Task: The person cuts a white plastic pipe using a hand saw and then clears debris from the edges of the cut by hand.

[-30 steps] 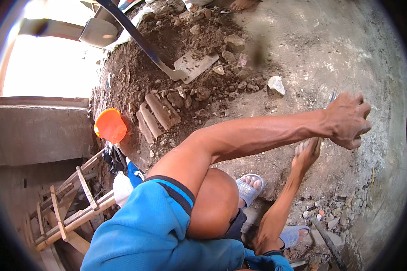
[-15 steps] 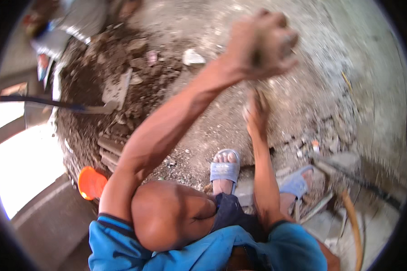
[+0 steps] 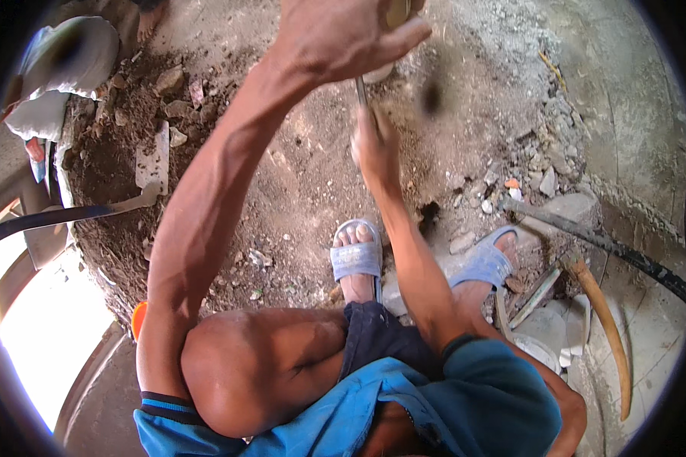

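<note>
At the top edge my left hand (image 3: 351,38) is large and close, partly cut off. Its fingers curl around something pale and yellowish (image 3: 397,13) that I cannot make out, with the thumb pointing right. Lower down, my right hand (image 3: 377,148) is closed around a thin grey metal rod (image 3: 361,93). The rod rises from that fist and passes behind my left hand, which hides its upper end. Beneath both hands is rough, dusty brown ground (image 3: 305,175).
A long-handled tool (image 3: 91,213) lies at left on loose soil near a white sack (image 3: 76,57). Rubble (image 3: 552,164), a dark bar (image 3: 594,236) and a curved wooden handle (image 3: 606,335) are at right. An orange container (image 3: 138,318) shows beside my left arm. Another person's foot (image 3: 149,23) appears at top left.
My left hand has moved up and left, and its thumb now points right. The rod in my right hand has come into sight. The whole view has shifted, hiding most of the orange container.
</note>
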The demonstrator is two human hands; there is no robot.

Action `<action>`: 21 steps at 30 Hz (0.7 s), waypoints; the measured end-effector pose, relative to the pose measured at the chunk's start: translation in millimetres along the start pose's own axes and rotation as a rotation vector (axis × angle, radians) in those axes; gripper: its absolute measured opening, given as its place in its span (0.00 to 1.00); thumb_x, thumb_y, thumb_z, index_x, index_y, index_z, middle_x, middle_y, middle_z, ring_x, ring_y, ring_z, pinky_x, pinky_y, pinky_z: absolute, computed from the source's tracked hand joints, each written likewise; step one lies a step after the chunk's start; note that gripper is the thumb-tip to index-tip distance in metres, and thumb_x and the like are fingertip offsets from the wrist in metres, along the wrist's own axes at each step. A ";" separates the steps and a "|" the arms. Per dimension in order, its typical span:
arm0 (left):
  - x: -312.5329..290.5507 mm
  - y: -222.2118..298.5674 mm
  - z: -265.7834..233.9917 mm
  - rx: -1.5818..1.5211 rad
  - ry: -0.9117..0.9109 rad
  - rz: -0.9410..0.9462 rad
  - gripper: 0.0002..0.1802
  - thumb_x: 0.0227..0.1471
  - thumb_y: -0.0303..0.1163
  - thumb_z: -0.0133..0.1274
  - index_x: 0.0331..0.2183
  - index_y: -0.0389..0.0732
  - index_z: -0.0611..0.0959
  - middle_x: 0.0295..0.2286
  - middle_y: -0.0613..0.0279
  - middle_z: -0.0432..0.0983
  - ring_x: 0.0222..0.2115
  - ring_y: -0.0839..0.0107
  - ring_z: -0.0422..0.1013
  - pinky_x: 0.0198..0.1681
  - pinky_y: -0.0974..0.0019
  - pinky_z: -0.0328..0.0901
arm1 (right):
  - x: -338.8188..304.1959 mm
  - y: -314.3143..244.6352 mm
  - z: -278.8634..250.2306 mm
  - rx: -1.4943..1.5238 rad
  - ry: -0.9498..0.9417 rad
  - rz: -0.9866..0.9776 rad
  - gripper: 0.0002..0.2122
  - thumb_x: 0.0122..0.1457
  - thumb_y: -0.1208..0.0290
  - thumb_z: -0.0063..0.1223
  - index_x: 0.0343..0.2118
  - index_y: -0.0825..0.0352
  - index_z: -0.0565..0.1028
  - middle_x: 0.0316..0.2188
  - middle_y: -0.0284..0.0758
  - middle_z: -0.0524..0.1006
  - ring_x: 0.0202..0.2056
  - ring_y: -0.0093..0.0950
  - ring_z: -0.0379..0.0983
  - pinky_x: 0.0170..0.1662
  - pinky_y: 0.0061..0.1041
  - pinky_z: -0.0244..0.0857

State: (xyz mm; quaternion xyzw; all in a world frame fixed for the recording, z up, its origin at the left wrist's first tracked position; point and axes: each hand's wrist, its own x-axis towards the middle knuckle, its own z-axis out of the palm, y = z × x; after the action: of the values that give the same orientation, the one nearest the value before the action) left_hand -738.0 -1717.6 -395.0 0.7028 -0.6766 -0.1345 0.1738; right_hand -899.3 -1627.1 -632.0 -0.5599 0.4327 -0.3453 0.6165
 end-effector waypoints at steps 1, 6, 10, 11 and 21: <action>3.8 -3.8 1.6 0.009 0.041 0.020 0.18 0.55 0.46 0.57 0.42 0.45 0.81 0.47 0.52 0.72 0.49 0.54 0.65 0.48 0.45 0.68 | -10.8 -20.8 -6.6 0.093 -0.028 0.148 0.15 0.71 0.58 0.47 0.33 0.64 0.74 0.18 0.22 0.62 0.17 0.13 0.55 0.17 0.18 0.49; 2.0 -4.8 4.7 0.032 0.129 0.079 0.18 0.53 0.45 0.57 0.41 0.45 0.81 0.46 0.53 0.73 0.49 0.55 0.66 0.48 0.46 0.68 | 39.2 -29.5 7.4 0.063 -0.075 0.118 0.16 0.70 0.55 0.45 0.32 0.63 0.74 0.17 0.21 0.61 0.15 0.12 0.54 0.15 0.18 0.49; 1.4 -6.2 13.2 -0.020 0.143 0.081 0.16 0.52 0.45 0.57 0.38 0.44 0.82 0.45 0.53 0.73 0.49 0.55 0.66 0.49 0.47 0.67 | 9.0 -21.7 8.2 0.051 -0.006 0.085 0.15 0.70 0.56 0.44 0.32 0.62 0.74 0.16 0.20 0.61 0.14 0.11 0.54 0.14 0.17 0.50; 2.7 -6.7 14.8 -0.025 0.149 0.092 0.16 0.51 0.45 0.57 0.37 0.44 0.82 0.45 0.53 0.73 0.49 0.55 0.66 0.49 0.47 0.67 | -3.1 -22.9 7.2 0.050 0.009 0.091 0.15 0.71 0.57 0.44 0.32 0.62 0.74 0.16 0.20 0.61 0.14 0.11 0.54 0.14 0.17 0.50; 3.1 -2.3 6.8 0.088 0.136 0.065 0.17 0.51 0.45 0.58 0.38 0.44 0.82 0.45 0.53 0.73 0.49 0.55 0.66 0.50 0.50 0.66 | 5.0 -7.5 20.4 -0.293 0.118 -0.264 0.14 0.70 0.61 0.44 0.33 0.65 0.73 0.19 0.25 0.65 0.17 0.15 0.61 0.18 0.19 0.58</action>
State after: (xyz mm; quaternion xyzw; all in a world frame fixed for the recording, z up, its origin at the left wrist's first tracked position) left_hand -738.7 -1721.0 -402.0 0.6951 -0.6908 -0.0507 0.1924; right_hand -878.2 -1624.7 -625.4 -0.6742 0.4367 -0.3887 0.4513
